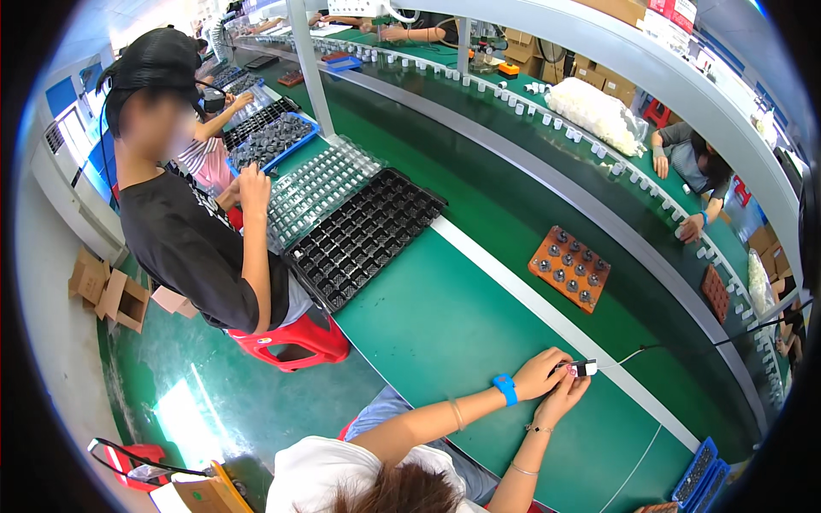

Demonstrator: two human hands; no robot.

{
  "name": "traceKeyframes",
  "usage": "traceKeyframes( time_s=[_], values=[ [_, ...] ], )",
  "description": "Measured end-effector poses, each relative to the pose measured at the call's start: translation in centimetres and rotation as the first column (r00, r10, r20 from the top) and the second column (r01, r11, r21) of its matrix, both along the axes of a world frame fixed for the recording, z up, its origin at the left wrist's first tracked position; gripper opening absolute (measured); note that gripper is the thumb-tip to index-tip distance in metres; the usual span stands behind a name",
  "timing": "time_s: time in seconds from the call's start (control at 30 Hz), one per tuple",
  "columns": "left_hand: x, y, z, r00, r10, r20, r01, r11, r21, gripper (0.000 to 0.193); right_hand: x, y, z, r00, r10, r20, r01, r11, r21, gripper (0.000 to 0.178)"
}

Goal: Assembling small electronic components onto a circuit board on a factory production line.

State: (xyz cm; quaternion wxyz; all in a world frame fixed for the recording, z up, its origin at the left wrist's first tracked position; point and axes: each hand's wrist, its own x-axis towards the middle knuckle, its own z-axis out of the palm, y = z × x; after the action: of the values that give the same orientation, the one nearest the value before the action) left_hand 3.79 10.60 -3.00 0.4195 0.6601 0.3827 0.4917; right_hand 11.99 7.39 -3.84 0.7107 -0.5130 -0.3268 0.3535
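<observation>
Over the green bench, my left hand and my right hand are close together, fingers closed around a small black-and-white piece. Its exact kind is too small to tell. A thin white wire runs from beside the piece toward a black cable on the right; whether they are joined is unclear. My left wrist wears a blue band. Beyond my hands, an orange-brown tray carrying several dark round parts lies on the green conveyor.
At the left, a co-worker handles something beside a clear tray and a black compartment tray. A blue bin holds grey parts. A white metal strip edges the bench; blue boxes stand lower right.
</observation>
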Motion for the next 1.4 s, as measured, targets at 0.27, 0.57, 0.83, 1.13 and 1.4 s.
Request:
traceKeyframes(
  time_s=[0.27,0.57,0.83,1.13,1.4],
  values=[
    [0.0,0.0,0.4,1.000,0.007,0.000,-0.007,1.000,0.004,0.022,-0.1,0.0,0.5,1.000,-0.004,0.004,0.004,1.000,-0.009,0.031],
    [-0.2,-0.3,0.5,1.000,0.016,0.006,-0.016,1.000,0.015,0.021,-0.4,-0.3,0.9,1.000,0.005,-0.005,-0.005,1.000,-0.004,0.031],
    [0.2,0.1,0.2,1.000,-0.018,0.023,0.019,0.998,-0.053,0.021,0.6,-0.4,-0.9,0.995,-0.009,0.099,0.009,1.000,0.002,0.030],
    [-0.9,1.3,-0.2,0.995,0.030,-0.090,-0.025,0.998,0.053,0.020,-1.4,1.1,-0.6,0.997,0.032,-0.072,-0.027,0.998,0.060,0.037],
    [0.6,0.8,-0.4,0.997,0.064,0.042,-0.061,0.994,-0.086,0.025,-0.3,0.5,-0.6,0.994,-0.023,-0.110,0.037,0.990,0.133,0.039]
  ],
)
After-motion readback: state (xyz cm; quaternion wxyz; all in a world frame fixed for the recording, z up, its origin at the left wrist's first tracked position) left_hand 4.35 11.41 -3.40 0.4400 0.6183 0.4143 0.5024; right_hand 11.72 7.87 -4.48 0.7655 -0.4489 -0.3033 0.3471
